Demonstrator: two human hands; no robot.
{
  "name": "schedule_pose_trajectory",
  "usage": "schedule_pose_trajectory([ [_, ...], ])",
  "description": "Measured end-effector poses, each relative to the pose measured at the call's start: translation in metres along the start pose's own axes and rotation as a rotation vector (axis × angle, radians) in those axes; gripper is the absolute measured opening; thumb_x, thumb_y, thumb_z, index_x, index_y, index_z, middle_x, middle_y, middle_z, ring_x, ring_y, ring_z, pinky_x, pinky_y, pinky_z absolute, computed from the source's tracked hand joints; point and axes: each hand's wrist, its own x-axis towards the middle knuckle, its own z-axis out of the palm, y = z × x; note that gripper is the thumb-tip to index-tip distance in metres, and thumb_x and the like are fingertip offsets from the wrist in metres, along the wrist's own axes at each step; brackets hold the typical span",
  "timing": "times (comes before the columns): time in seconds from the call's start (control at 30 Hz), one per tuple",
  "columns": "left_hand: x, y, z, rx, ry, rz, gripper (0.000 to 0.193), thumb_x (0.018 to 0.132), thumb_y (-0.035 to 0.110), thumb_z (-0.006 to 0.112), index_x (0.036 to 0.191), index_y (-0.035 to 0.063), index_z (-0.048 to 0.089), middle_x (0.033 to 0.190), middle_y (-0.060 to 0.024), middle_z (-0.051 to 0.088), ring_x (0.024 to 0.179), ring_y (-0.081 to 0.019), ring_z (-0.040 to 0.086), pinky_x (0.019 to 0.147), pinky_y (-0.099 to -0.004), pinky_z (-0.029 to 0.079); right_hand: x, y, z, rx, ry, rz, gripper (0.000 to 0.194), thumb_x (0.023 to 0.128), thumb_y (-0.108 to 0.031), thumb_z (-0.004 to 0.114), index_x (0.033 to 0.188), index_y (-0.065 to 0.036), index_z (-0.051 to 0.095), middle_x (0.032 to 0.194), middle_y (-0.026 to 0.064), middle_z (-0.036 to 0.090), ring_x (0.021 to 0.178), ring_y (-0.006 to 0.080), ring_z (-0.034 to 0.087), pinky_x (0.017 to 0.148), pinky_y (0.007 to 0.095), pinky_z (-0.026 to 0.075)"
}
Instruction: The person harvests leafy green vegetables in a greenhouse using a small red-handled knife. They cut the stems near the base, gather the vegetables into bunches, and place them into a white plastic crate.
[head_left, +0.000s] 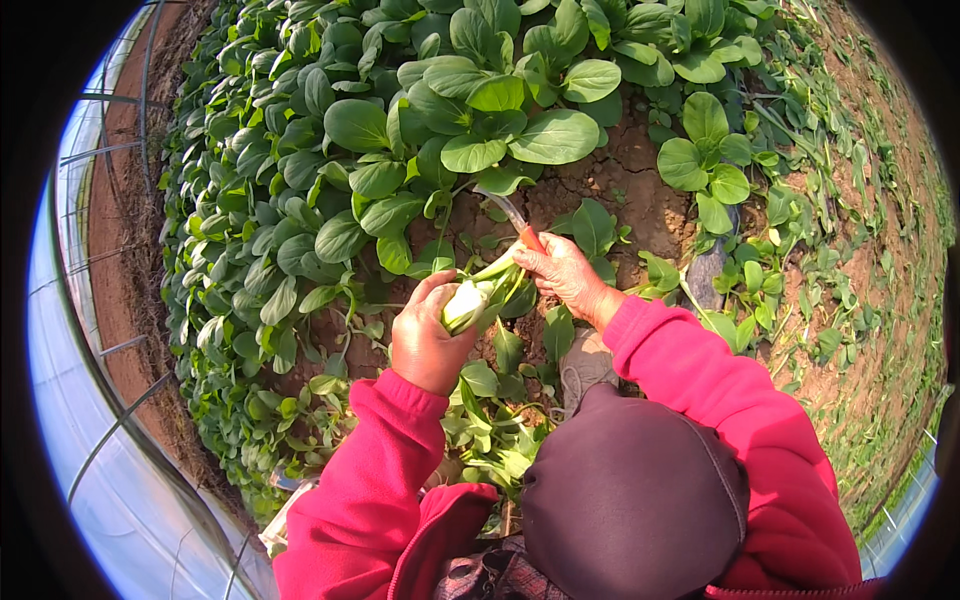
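Note:
My left hand (431, 330) is closed around a head of bok choy (466, 304), its pale cut base facing up. In my right hand (562, 274) is a small curved knife with an orange handle (532, 239). Its metal blade (504, 208) points up and to the left, away from the head. The right fingers also touch a green leaf stalk (501, 266) that runs towards the held bok choy; whether it is still joined cannot be told. The leaves of the held head hang down, partly hidden by my hands.
Dense rows of bok choy plants (480, 120) grow ahead and to the left. Cut leaves (495, 457) lie near my shoe (589, 367). A dark-trousered knee (637, 495) fills the lower middle. Weedy soil (832, 300) stretches right; plastic greenhouse sheeting (142, 480) curves along the left.

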Motion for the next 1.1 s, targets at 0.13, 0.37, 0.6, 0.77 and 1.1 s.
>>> schedule_pose_trajectory([
  [0.13,0.005,0.008,0.004,0.221,0.072,0.196,0.052,0.062,0.008,0.084,0.112,0.0036,0.067,0.128,-0.0156,0.063,0.118,-0.0350,0.060,0.102,-0.0414,0.046,-0.009,-0.005,0.017,0.129,-0.035,0.039,0.026,0.094,-0.029,0.070,0.103,-0.008,0.057,0.072,-0.0078,0.047,0.050,0.0000,0.035,0.043,0.0180,0.027],
  [0.37,0.033,-0.021,0.026,0.325,-0.192,-0.003,0.043,0.069,0.013,0.079,0.108,0.0062,0.064,0.102,-0.0133,0.068,0.095,-0.0322,0.067,0.084,-0.0400,0.054,0.011,-0.005,0.011,-0.284,-0.011,-0.035,0.028,0.096,-0.033,0.068,0.094,-0.006,0.058,0.072,-0.0030,0.054,0.056,0.0045,0.042,0.049,0.0222,0.034],
  [0.6,0.095,-0.037,0.035,0.628,-0.226,0.427,0.015,0.091,0.016,0.054,0.093,0.0071,0.065,0.096,-0.0098,0.063,0.086,-0.0286,0.066,0.078,-0.0416,0.052,0.079,0.048,-0.034,-0.490,0.159,-0.249,0.031,0.100,-0.031,0.059,0.095,-0.001,0.061,0.072,0.0045,0.056,0.062,0.0133,0.051,0.059,0.0316,0.044],
  [0.77,0.139,-0.077,0.029,0.840,-0.351,0.074,0.023,0.092,0.015,0.054,0.107,0.0058,0.069,0.130,-0.0194,0.058,0.090,-0.0346,0.068,0.082,-0.0460,0.054,0.112,0.031,-0.009,-0.935,0.105,-0.198,0.024,0.104,-0.024,0.049,0.108,-0.002,0.059,0.088,0.0090,0.067,0.072,0.0202,0.063,0.068,0.0345,0.051],
  [1.1,0.113,-0.111,0.025,0.871,-0.264,0.223,0.021,0.096,0.021,0.053,0.095,0.0066,0.068,0.109,-0.0120,0.063,0.089,-0.0302,0.068,0.080,-0.0440,0.052,0.134,0.053,-0.031,-0.871,0.084,-0.221,0.025,0.101,-0.025,0.052,0.106,-0.001,0.058,0.091,0.0175,0.065,0.075,0.0340,0.061,0.070,0.0432,0.048],
])
